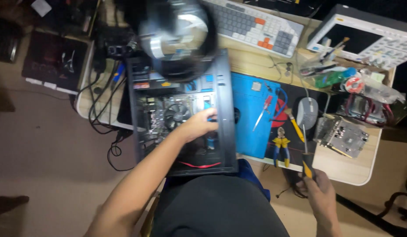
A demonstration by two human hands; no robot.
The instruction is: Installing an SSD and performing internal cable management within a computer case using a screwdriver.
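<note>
head view: the left hand [199,124] reaches into the open computer case [181,114], fingers curled over something beside the round cooler fan [176,115]; what it grips, if anything, i cannot tell. the right hand [318,189] is closed around a yellow-and-black screwdriver [305,151], held off the desk edge near the pliers [280,147] on the blue mat [251,114]. this looks like work inside the case, with the driver held ready; bringing its tip in would call for a steady, aimed approach.
</note>
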